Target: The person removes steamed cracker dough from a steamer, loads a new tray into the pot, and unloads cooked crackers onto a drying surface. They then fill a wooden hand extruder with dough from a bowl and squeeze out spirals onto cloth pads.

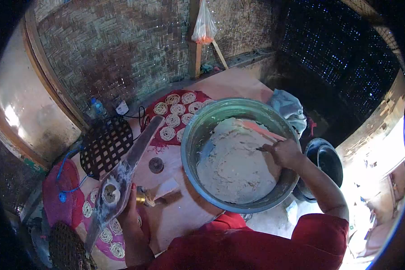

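A large round basin [191, 180] holds a mass of pale dough [234, 166]. My right hand [284, 154] is over the dough's right side, its fingers closed round the end of a pinkish flat tool [261, 130] that lies along the dough's upper edge. To the left, a long wooden press [128, 167] with a round dough-smeared hole slants across the table. My left hand [130, 208] is against the right side of this press, beside a brass-coloured cylinder [140, 196]. Most of its fingers are hidden, so its grip is unclear.
Coiled noodle rounds [173, 120] lie on a red cloth behind the press, others on pink cloth at lower left. A black woven basket [105, 146], a small dark cylinder [156, 165], a grey cloth [285, 105] and dark buckets [330, 164] surround the work area.
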A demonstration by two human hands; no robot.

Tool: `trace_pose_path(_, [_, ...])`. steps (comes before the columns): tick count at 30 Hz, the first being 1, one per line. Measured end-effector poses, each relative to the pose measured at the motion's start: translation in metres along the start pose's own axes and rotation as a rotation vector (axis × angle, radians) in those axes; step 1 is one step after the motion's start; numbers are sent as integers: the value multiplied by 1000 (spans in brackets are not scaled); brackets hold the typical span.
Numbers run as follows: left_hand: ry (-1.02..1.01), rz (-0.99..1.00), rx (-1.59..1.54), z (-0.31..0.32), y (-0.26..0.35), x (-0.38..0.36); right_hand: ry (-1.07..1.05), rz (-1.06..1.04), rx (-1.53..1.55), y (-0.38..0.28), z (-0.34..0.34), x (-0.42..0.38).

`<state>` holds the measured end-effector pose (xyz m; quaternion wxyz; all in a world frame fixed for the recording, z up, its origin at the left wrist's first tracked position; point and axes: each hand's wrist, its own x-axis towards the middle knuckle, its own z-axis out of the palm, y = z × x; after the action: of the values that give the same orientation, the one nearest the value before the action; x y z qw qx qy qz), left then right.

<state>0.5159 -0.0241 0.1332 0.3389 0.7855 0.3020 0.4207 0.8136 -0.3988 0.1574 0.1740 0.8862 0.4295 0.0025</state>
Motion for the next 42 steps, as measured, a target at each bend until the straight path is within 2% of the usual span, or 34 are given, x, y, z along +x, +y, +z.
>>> trace_pose_path(3, [7,7,-78,11,0,15,-66,5,83,-14,5,-10])
trace_pose_path(4, [-95,197,123,10,-13,22,-62,14,87,-21,3,-15])
trace_pose_path(6, [-184,558,419,4,3,40,-95,13,260,-35,-17,-33])
trace_pose_path(8, [-193,715,538,17,34,60,-93,28,309,-32,-29,-55])
trace_pose_path(13, [-228,1127,281,72,64,101,-73,83,398,-18,-93,-99])
trace_pose_path(15, [-419,1058,198,80,110,89,-55,150,607,-8,-110,-114])
trace_pose_path(16, [-408,1070,202,86,119,87,-38,151,605,-5,-117,-117])
trace_pose_path(18, [-475,1143,132,103,131,87,109,62,1048,3,-129,-123])
trace_pose_path(19, [-461,1165,128,110,137,86,134,68,1042,6,-133,-123])
trace_pose_path(21, [-428,1195,79,119,148,82,9,105,1295,8,-141,-118])
trace_pose_path(22, [-437,1200,-33,120,153,80,53,-1,1170,7,-152,-113])
trace_pose_path(23, [-427,1217,-36,122,159,79,72,2,1165,6,-154,-113])
trace_pose_path(25, [-436,1186,39,124,169,75,427,-34,536,4,-158,-111])
trace_pose_path(26, [-511,1148,63,111,186,68,515,-48,305,-15,-188,-118])
trace_pose_path(27, [-506,1155,64,111,193,64,522,-45,301,-32,-195,-112])
trace_pose_path(29, [-497,1108,8,112,203,55,606,14,-206,-67,-192,-111])
trace_pose_path(31, [-576,1071,-59,111,205,54,641,3,-220,-87,-177,-107])
trace_pose_path(33, [-450,1128,117,113,197,62,686,-12,-245,-94,-164,-107])
trace_pose_path(35, [-494,1073,215,107,190,67,723,-14,-252,-92,-153,-114])
trace_pose_path(37, [-611,823,-225,107,178,76,744,43,-209,-86,-173,-137])
trace_pose_path(39, [-728,520,-580,101,179,83,692,252,-130,-75,-184,-154])
trace_pose_path(41, [-349,991,-3,93,187,80,766,305,-163,-68,-184,-148])
trace_pose_path(42, [-583,739,-363,121,164,86,794,243,-165,-68,-185,-143])
